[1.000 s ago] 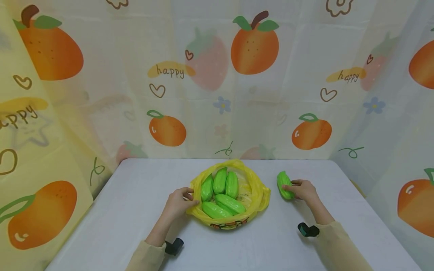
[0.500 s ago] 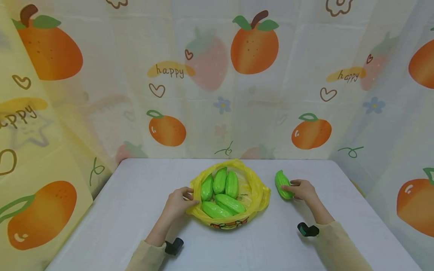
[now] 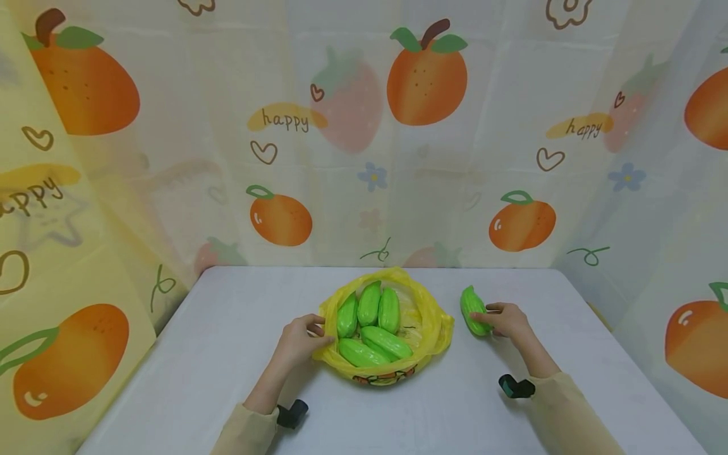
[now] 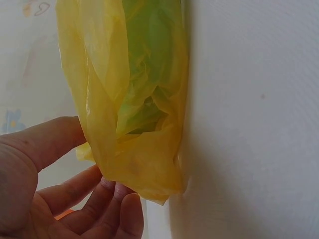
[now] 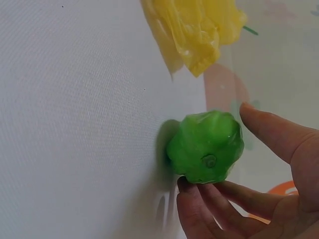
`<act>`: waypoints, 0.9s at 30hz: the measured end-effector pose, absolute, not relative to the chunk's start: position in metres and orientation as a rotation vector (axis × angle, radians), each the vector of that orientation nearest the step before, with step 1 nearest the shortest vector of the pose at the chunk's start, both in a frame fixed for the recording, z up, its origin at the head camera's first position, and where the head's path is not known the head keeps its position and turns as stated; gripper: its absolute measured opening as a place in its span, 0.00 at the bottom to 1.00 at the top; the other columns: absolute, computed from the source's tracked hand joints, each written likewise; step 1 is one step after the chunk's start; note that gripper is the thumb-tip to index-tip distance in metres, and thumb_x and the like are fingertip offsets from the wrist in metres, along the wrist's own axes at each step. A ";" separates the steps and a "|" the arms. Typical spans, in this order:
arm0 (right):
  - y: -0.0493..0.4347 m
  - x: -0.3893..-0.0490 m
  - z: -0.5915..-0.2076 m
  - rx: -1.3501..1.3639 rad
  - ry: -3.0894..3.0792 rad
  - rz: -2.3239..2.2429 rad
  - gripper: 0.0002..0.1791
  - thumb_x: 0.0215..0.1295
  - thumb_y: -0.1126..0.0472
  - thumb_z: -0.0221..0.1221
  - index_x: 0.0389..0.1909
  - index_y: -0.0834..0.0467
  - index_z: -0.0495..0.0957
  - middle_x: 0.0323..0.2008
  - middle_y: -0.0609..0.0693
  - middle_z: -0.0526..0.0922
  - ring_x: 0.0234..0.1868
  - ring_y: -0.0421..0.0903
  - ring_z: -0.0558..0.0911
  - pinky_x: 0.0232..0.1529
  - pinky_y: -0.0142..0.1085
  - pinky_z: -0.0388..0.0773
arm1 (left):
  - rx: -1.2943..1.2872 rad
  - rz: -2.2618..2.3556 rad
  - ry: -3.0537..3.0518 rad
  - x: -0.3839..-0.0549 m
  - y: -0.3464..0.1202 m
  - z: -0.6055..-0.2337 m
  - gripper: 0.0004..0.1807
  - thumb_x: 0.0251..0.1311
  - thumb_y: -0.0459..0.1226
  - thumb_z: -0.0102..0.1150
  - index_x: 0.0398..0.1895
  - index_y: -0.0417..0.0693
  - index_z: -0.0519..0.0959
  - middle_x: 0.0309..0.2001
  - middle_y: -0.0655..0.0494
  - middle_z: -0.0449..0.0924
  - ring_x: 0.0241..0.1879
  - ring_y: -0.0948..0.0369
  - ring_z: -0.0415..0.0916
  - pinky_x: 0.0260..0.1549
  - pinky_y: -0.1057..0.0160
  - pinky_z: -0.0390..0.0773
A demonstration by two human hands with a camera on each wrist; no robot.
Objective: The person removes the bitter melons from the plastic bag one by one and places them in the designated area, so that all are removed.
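A: Entry one, the loose piece?
B: Green vegetable (image 3: 472,306), one. Bright, glossy, elongated, ridged lengthwise, narrowing at the far end. In the right wrist view: blunt end towards the camera, lobed outline, small round stem mark (image 5: 209,161) near its middle.
A: Location and holder?
B: Right-hand part of the white table (image 3: 409,417), to the right of the yellow bag (image 3: 440,325) and apart from it. Gripped by the right hand (image 3: 508,319), thumb along one side, fingers bent round the other. Whether its underside touches the table, cannot tell.
A: Entry two, the bag?
B: Thin plastic film, translucent, crinkled; mouth spread to a rough circle, rim turned outward in soft folds. Printed figure in red and black on the near side. Green shows dimly through the film in the left wrist view.
A: Contents?
B: Bagged vegetables (image 3: 370,303), at least five, same green and sheen: three side by side towards the far side, two lying aslant at the near side.
A: Left hand (image 3: 301,341)?
B: Thumb and fingers pinching the bag's left rim.
A: Surroundings?
B: Pale hanging sheet (image 3: 341,234), lightly creased, printed with oranges, strawberries, hearts and "happy"; beige sleeves (image 3: 571,407); black wrist units (image 3: 516,386)
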State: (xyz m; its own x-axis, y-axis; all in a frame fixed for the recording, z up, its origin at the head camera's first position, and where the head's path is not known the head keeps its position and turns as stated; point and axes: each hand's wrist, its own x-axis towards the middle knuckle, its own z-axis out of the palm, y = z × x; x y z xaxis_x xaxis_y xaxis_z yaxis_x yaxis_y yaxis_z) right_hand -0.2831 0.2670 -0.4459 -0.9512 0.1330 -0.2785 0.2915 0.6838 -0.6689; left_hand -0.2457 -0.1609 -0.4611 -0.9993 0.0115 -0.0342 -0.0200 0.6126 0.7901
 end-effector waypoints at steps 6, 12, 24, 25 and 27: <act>0.268 -0.283 -0.446 0.350 2.689 -1.108 0.47 0.55 0.40 0.63 0.64 0.71 0.62 0.61 0.71 0.67 0.43 0.53 0.79 0.45 0.41 0.79 | -0.006 1.367 2.791 -0.245 -0.161 -0.461 0.26 0.48 0.39 0.71 0.51 0.39 0.77 0.35 0.51 0.80 0.36 0.57 0.78 0.23 0.63 0.77; 0.269 -0.281 -0.444 0.347 2.702 -1.115 0.46 0.55 0.41 0.63 0.63 0.72 0.62 0.61 0.71 0.67 0.44 0.53 0.80 0.43 0.39 0.80 | -0.004 1.373 2.790 -0.245 -0.160 -0.460 0.26 0.47 0.39 0.71 0.51 0.39 0.77 0.35 0.51 0.80 0.36 0.57 0.78 0.24 0.63 0.77; 0.274 -0.277 -0.440 0.299 2.718 -1.183 0.42 0.59 0.45 0.62 0.63 0.71 0.63 0.60 0.72 0.68 0.50 0.60 0.79 0.44 0.41 0.80 | -0.011 1.381 2.780 -0.245 -0.161 -0.462 0.26 0.48 0.39 0.71 0.52 0.39 0.77 0.36 0.51 0.80 0.36 0.57 0.77 0.24 0.63 0.77; 0.274 -0.276 -0.439 0.293 2.724 -1.186 0.41 0.60 0.45 0.62 0.63 0.71 0.63 0.60 0.72 0.68 0.51 0.60 0.78 0.44 0.41 0.80 | -0.013 1.381 2.780 -0.245 -0.161 -0.462 0.26 0.48 0.39 0.71 0.52 0.40 0.77 0.36 0.51 0.80 0.36 0.57 0.77 0.23 0.63 0.77; 0.274 -0.274 -0.435 0.284 2.734 -1.193 0.40 0.61 0.45 0.61 0.63 0.71 0.64 0.60 0.72 0.68 0.52 0.60 0.77 0.45 0.41 0.80 | -0.023 1.383 2.778 -0.246 -0.161 -0.462 0.26 0.48 0.39 0.71 0.51 0.40 0.77 0.35 0.51 0.80 0.35 0.57 0.77 0.23 0.64 0.77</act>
State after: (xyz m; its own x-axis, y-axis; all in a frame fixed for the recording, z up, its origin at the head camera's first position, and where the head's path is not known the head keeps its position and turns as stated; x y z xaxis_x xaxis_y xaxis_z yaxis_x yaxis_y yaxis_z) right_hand -0.2737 0.2742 -0.4355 -0.9717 0.1144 -0.2065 0.2292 0.6669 -0.7091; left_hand -0.2457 -0.1606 -0.4620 -0.9991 0.0037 -0.0413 -0.0307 0.6027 0.7974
